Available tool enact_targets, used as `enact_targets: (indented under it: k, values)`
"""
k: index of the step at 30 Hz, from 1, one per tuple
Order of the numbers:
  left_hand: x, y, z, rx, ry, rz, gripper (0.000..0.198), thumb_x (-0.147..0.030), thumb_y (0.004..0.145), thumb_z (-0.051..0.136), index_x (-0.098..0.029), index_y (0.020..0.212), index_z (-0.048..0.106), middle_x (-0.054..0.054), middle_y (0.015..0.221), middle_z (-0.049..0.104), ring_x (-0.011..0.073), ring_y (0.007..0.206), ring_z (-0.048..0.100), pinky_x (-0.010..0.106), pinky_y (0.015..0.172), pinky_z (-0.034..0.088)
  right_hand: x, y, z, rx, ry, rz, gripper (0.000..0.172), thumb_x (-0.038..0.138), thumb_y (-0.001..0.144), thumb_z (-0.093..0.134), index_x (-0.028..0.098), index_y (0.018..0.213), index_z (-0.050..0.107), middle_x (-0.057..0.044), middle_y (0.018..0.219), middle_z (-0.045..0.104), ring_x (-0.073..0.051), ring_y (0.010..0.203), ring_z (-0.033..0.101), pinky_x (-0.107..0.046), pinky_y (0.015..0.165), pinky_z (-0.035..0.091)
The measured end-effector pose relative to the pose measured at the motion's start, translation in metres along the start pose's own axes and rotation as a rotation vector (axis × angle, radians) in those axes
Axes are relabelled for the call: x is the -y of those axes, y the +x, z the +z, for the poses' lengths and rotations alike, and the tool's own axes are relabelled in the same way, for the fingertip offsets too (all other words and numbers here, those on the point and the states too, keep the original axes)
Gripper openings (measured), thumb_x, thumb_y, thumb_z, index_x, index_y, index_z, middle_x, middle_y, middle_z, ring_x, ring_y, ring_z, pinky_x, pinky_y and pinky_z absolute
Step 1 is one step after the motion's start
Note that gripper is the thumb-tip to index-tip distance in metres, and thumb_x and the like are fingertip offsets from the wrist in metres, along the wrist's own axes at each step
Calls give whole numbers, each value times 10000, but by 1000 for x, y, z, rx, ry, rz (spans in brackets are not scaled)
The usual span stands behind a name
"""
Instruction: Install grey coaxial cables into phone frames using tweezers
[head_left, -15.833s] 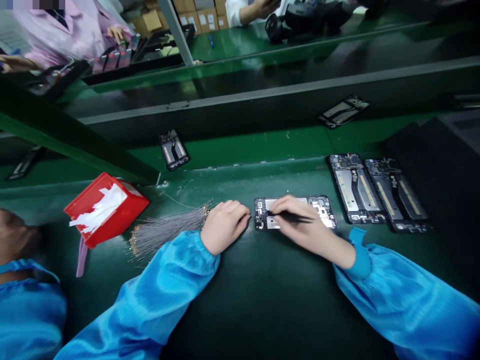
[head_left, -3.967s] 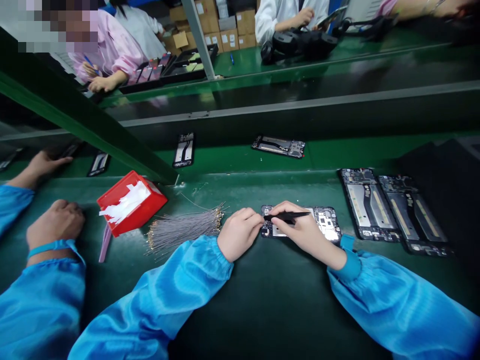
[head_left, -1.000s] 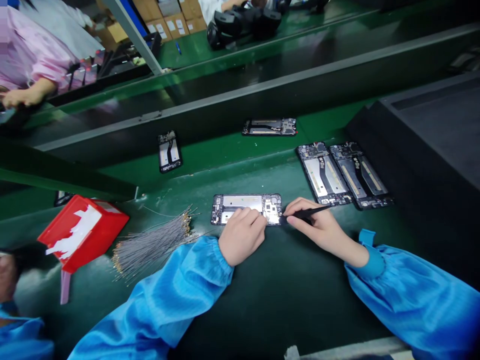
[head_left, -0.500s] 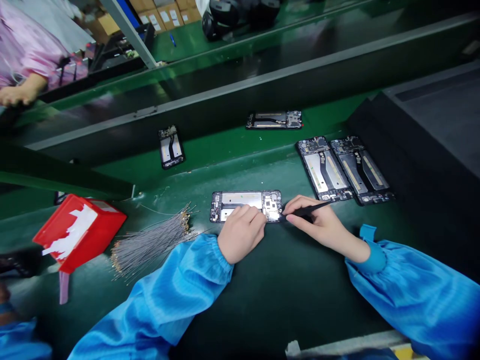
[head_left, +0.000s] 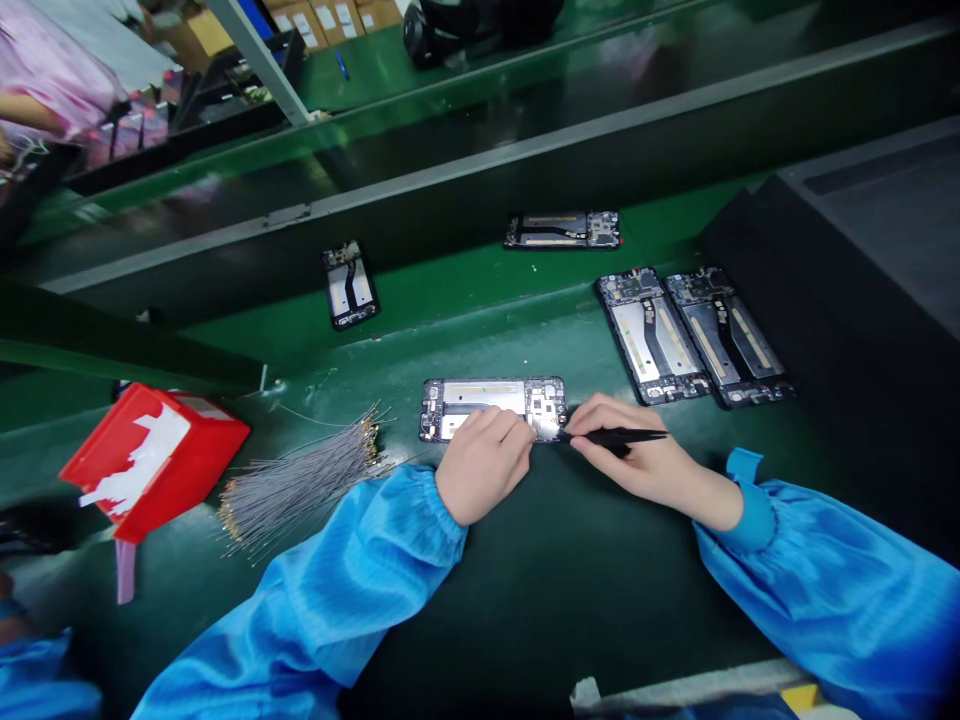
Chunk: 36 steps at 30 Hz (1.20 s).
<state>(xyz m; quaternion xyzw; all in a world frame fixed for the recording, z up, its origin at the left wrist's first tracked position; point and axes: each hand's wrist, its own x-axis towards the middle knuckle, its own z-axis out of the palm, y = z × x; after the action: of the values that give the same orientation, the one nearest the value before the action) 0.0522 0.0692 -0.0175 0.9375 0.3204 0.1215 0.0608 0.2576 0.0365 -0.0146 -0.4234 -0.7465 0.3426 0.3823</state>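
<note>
An opened phone (head_left: 486, 389), its circuit board and metal frame bare, lies lengthwise on the green bench in front of me. My left hand (head_left: 486, 465) holds it from the near side, with curled fingers over its lower middle. Pinched in my right hand (head_left: 637, 445) are black tweezers (head_left: 634, 436), whose tips reach the board at the phone's right end. The exact contact is too small to make out. To the left lies a bundle of thin grey antenna cables (head_left: 307, 480), with gold-coloured ends.
Two more opened phones (head_left: 652, 335) lie side by side at right, beside a black panel (head_left: 847, 300). Others, one upright (head_left: 351, 285) and one sideways (head_left: 562, 230), lie on the green strip behind. At left is a red bin (head_left: 187, 470); a co-worker's pink sleeve (head_left: 60, 80) shows upper left.
The rear end of the tweezers has dipped, while their tips stay at the board. Phones on the back strip have shifted slightly right. The co-worker's arm at upper left has moved.
</note>
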Motion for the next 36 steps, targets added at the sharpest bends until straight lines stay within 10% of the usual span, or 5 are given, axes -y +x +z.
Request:
enact_targets:
  k: [10,17,25,36]
  values:
    - [0,0,-4,49,-15,-9,178,-188,873,375,-163,792,531,28,740,517,162,719,441,282,645,357,10,2,4,91,-228,-204,81,101,819,469,166,822,516,-67,791,568,-172,746,528,-329,653,449]
    - [4,5,-7,57,-84,-23,154,-178,857,388,-165,795,528,27,743,523,159,711,473,268,655,402,2,14,-7,32,-29,-36,103,129,834,450,187,812,532,-44,877,564,-145,821,548,-297,723,469]
    - [5,10,-7,32,-161,-61,168,-135,835,387,-160,872,549,36,777,555,160,741,521,271,689,446,-9,32,-6,254,-392,-32,581,140,726,527,214,1281,371,-111,1220,414,-254,1132,432,-426,919,424]
    - [9,5,-5,33,-309,16,264,-120,822,374,-177,923,612,28,730,520,156,722,485,269,662,427,1,37,-5,288,-422,9,516,127,702,528,173,1200,398,-105,1122,452,-246,1025,487,-393,839,463]
